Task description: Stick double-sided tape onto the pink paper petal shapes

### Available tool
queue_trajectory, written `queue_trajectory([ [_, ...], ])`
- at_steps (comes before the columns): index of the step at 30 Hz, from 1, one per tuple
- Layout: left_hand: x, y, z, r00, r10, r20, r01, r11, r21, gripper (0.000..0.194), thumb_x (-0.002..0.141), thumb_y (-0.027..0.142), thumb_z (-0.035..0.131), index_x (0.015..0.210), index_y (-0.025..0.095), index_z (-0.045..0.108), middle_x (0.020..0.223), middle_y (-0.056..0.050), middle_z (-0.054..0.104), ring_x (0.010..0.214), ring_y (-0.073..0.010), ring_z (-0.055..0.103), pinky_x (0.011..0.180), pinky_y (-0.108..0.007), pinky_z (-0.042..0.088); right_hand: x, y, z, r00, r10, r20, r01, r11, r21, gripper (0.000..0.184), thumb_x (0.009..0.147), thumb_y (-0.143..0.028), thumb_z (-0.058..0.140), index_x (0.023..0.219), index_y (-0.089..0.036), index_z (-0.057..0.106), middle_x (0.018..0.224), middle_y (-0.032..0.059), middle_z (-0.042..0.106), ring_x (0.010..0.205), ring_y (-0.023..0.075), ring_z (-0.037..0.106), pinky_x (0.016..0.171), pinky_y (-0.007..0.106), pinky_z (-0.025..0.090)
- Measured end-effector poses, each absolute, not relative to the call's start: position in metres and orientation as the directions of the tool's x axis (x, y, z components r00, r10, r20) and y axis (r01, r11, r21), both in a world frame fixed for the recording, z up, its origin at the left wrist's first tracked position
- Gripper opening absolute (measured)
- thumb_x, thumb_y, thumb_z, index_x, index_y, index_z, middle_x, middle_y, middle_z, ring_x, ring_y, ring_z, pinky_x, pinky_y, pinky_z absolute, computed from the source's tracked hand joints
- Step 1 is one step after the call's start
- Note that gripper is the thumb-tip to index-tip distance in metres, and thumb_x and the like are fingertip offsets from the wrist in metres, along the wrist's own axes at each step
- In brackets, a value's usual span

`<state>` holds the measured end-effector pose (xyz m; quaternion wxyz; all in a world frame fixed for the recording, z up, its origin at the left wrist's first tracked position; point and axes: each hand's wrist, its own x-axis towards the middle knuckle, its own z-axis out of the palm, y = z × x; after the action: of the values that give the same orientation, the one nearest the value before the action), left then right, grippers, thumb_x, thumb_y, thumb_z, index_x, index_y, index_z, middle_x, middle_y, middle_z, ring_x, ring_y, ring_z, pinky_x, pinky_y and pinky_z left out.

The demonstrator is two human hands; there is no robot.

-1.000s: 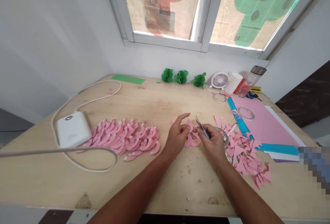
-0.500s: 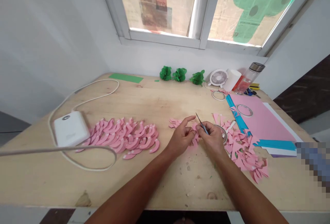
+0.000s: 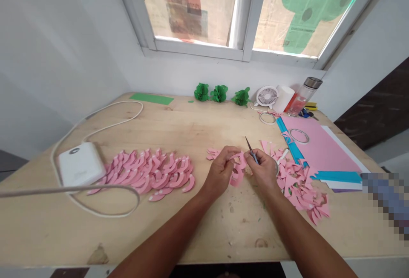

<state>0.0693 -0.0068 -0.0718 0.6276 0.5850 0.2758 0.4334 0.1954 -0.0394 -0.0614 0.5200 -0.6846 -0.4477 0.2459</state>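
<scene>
Delicate paper handling!
Left hand point(image 3: 220, 173) pinches pink paper point(image 3: 237, 177), right hand point(image 3: 263, 172) grips a pointed tool point(image 3: 251, 150), perhaps tweezers; next needs a light touch.

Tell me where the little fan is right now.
In the head view, the little fan stands at the back right of the table, between the rightmost green paper shape and the clear bottle.

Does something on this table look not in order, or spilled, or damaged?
The heap of pink scraps beside the right hand looks untidy: jagged pieces point every way, some over the blue strip. The cable also loops loosely across the table. I see no clear spill or damage.
</scene>
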Motion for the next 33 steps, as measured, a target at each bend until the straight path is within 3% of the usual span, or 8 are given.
queue_trajectory([
  [4, 0.069, -0.006, -0.072, 0.479, 0.86, 0.175, -0.143, -0.12, 0.982, 0.021, 0.077, 0.015, 0.044, 0.081, 0.016, 0.064, 0.072, -0.002, 0.059, 0.066, -0.0114, 0.055, 0.058, -0.021, 0.045, 0.197, -0.039, -0.063, 0.467, 0.872, 0.15, 0.39, -0.051, -0.919, 0.023, 0.072, -0.036, 0.056, 0.064, -0.015, 0.057, 0.047, -0.0062, 0.038, 0.043, 0.0069, 0.031, 0.041, 0.019, 0.022],
  [12, 0.072, -0.006, -0.072, 0.388, 0.922, 0.02, -0.104, 0.022, 0.994, 0.019, 0.069, 0.018, 0.055, 0.08, 0.013, 0.069, 0.058, 0.0, 0.06, 0.049, -0.0089, 0.053, 0.047, -0.019, 0.044, 0.196, -0.04, -0.062, 0.408, 0.886, 0.222, 0.438, 0.023, -0.899, 0.023, 0.074, -0.036, 0.053, 0.067, -0.015, 0.059, 0.05, -0.0049, 0.044, 0.046, 0.0082, 0.037, 0.043, 0.019, 0.026],
  [18, 0.067, 0.005, -0.072, 0.231, 0.973, 0.026, -0.144, 0.008, 0.989, 0.024, 0.067, 0.022, 0.06, 0.087, 0.013, 0.069, 0.063, -0.002, 0.065, 0.049, -0.0093, 0.056, 0.047, -0.019, 0.046, 0.194, -0.046, -0.06, 0.327, 0.866, 0.378, 0.649, 0.085, -0.756, 0.016, 0.075, -0.029, 0.051, 0.073, -0.017, 0.061, 0.056, -0.0032, 0.052, 0.051, 0.0105, 0.046, 0.049, 0.02, 0.032],
  [24, 0.064, 0.006, -0.069, 0.218, 0.976, 0.027, -0.159, 0.009, 0.987, 0.023, 0.066, 0.025, 0.061, 0.084, 0.013, 0.07, 0.065, -0.002, 0.065, 0.05, -0.0091, 0.054, 0.048, -0.02, 0.046, 0.194, -0.046, -0.062, 0.277, 0.829, 0.487, 0.773, 0.109, -0.625, 0.018, 0.073, -0.029, 0.054, 0.085, -0.018, 0.062, 0.074, 0.0019, 0.063, 0.064, 0.0141, 0.056, 0.059, 0.023, 0.039],
  [33, 0.063, 0.008, -0.065, 0.135, 0.99, 0.038, -0.196, -0.011, 0.98, 0.02, 0.067, 0.026, 0.061, 0.079, 0.013, 0.07, 0.075, -0.005, 0.067, 0.057, -0.0113, 0.055, 0.051, -0.021, 0.047, 0.194, -0.047, -0.058, 0.195, 0.889, 0.414, 0.69, 0.175, -0.703, 0.026, 0.079, -0.038, 0.05, 0.091, -0.018, 0.062, 0.084, 0.0068, 0.064, 0.074, 0.019, 0.058, 0.066, 0.027, 0.041],
])
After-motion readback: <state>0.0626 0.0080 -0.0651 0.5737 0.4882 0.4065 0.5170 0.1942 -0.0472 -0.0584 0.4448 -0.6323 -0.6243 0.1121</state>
